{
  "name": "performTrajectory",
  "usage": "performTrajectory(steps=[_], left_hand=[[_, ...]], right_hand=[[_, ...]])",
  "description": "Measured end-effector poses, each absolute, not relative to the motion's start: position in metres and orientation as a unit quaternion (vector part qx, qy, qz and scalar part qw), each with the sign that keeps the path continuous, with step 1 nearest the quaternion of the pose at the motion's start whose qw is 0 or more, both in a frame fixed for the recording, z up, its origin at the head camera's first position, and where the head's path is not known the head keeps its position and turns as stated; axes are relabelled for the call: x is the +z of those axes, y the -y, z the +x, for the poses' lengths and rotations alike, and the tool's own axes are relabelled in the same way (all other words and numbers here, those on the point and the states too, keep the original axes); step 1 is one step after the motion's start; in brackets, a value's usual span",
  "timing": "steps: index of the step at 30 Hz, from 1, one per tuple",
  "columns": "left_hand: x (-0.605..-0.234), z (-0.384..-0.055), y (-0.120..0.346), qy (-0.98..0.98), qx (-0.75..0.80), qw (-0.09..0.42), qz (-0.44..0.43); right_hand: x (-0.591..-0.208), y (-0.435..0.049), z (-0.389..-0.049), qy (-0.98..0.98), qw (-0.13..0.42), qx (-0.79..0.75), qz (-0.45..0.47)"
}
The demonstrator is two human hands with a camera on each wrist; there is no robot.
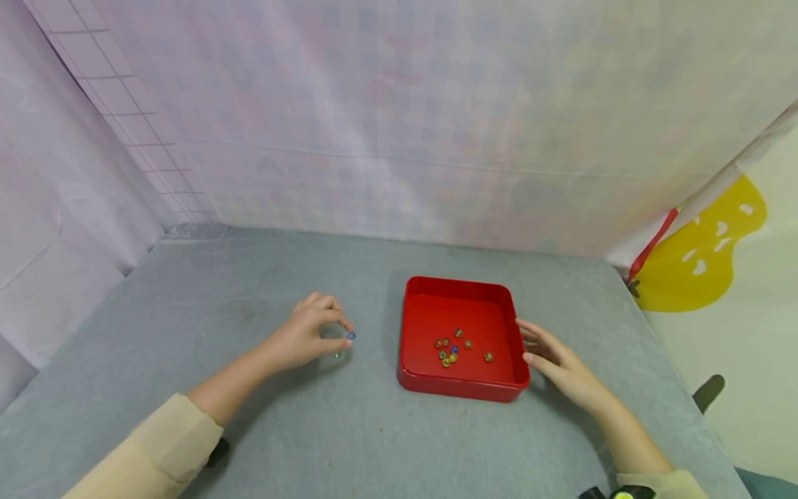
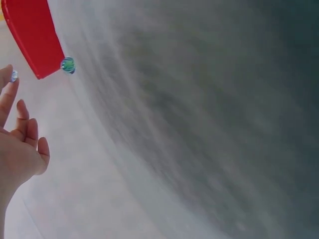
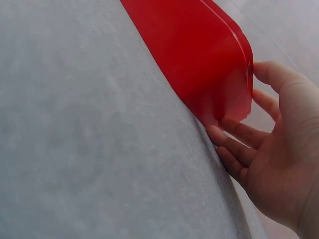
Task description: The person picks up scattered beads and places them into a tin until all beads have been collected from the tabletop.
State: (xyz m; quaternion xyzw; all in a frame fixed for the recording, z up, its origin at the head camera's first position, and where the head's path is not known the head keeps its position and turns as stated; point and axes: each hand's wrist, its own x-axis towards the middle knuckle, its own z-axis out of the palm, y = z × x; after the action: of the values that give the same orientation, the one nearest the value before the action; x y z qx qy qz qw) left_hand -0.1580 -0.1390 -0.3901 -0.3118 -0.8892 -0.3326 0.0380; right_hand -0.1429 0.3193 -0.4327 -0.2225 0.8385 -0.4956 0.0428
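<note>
My left hand point(image 1: 309, 331) pinches a small blue glass marble point(image 1: 352, 335) between thumb and forefinger, above the table left of a red square tray point(image 1: 461, 389). A green-and-blue marble point(image 2: 68, 65) lies on the table just beneath that hand, partly hidden by the thumb in the head view. Inside the tray sit several small brownish-gold round pieces point(image 1: 468, 344) and a blue one point(image 1: 454, 350), gathered toward its front half. My right hand point(image 1: 564, 364) touches the tray's right outer wall, its fingers point(image 3: 241, 132) fairly straight and low against the side and its thumb by the rim.
The grey table point(image 1: 349, 443) runs back to a pale patterned curtain point(image 1: 374, 138). Another white sheet point(image 1: 56, 173) hangs at the left. Beyond the right table edge are a yellow decoration point(image 1: 698, 263) and a dark rounded object point(image 1: 708, 393).
</note>
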Motion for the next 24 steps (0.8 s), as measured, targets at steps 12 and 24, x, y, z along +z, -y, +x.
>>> performTrajectory(steps=[12,24], left_hand=[[-0.386,-0.164,0.125,0.876,-0.363,0.055,-0.312],[-0.381,-0.168,0.11,0.867,-0.383,0.067,-0.311]], right_hand=[[-0.435,-0.321,-0.143,-0.842,0.052,-0.496,-0.207],[-0.435,-0.321,-0.143,-0.84,0.05,-0.497,-0.212]])
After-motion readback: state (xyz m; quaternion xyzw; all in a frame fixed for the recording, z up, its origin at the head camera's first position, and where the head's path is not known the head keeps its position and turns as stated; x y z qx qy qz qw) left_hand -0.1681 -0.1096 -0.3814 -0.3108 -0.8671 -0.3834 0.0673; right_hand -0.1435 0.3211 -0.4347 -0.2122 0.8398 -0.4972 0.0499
